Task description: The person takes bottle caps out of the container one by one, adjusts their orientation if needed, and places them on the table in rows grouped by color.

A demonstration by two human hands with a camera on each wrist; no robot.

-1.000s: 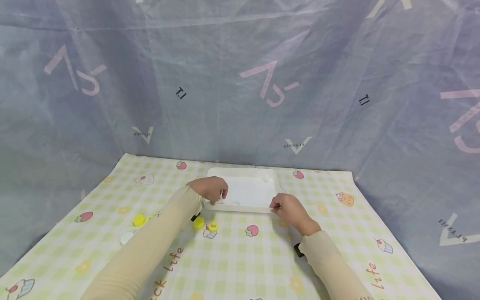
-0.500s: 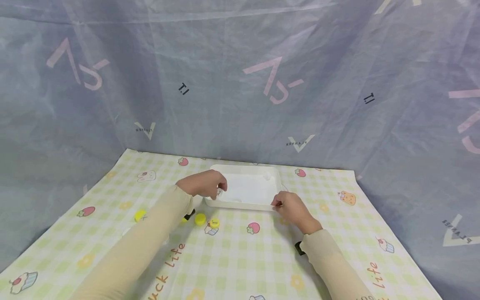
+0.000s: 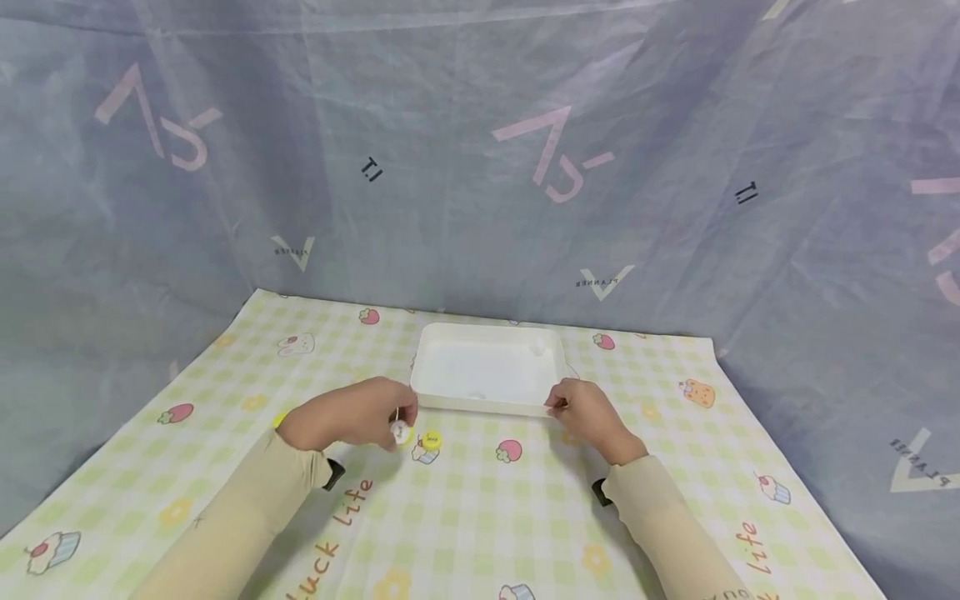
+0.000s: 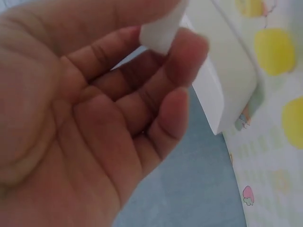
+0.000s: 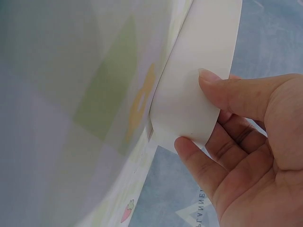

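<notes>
Long beige sleeves down to both wrists. A small black device strapped under each cuff. Bare left hand and right hand.

A green-and-white checked tablecloth printed with strawberries, cupcakes and lettering covers the table. One yellow cap lies on it. Behind hangs a blue-grey backdrop sheet with pink markings.

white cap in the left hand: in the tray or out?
Out. The left hand pinches the white cap above the tablecloth, in front of the tray.
</notes>
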